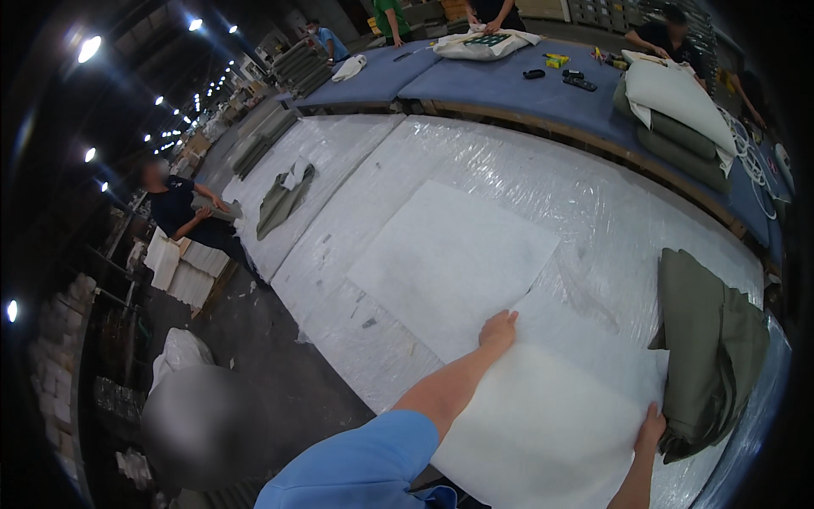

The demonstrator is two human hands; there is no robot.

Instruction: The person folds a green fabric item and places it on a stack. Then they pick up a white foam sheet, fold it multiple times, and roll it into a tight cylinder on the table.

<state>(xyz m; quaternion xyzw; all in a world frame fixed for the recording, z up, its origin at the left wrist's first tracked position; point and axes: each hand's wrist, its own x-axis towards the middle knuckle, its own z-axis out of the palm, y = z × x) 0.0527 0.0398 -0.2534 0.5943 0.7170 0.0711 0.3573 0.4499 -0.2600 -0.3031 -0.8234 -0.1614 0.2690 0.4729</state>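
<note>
A white sheet, apparently soft, spreads in front of me over the near part of the table. My left hand is closed at its far left edge, fingers pressed together on the material. At the right edge, my right hand grips the same sheet, with part of the fingers hidden beneath it. Beyond my left hand, a second flat white sheet lies on the plastic-wrapped tabletop. Just right of my right hand sits a folded grey-green cloth.
Another grey-green cloth lies at the far left. A blue-topped table runs along the back, holding a white stuffed cover, small tools and a stacked white cushion. A person stands at the left; others work behind the blue table.
</note>
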